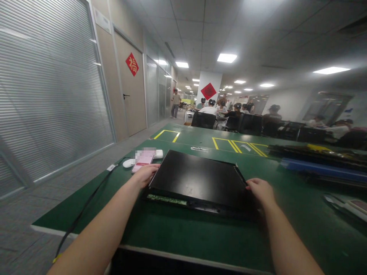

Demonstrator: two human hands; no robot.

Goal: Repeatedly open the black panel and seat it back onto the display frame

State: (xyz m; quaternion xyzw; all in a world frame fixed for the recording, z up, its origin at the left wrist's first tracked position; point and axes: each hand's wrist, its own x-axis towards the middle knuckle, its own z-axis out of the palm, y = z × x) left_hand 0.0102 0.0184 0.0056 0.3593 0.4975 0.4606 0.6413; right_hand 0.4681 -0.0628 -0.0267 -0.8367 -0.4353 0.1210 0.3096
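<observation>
A glossy black display panel (197, 179) is held flat over the green table. Along its near edge lies a green circuit board strip (168, 199), set in a black border. At the panel's left edge, my left hand (146, 175) is closed with the fingertips on the rim. My right hand (261, 191) pinches the opposite edge, thumb and finger together near the right side. The panel's underside is hidden, so I cannot tell whether it touches the table.
Left of the panel lie a pink phone (142, 162) and a white mouse-like object (129, 163). A black cable (88, 202) runs off the table's left edge. At right are stacked dark panels (323, 152), a blue strip (321, 167) and a grey tool (334, 200). People sit beyond black chairs (203, 120).
</observation>
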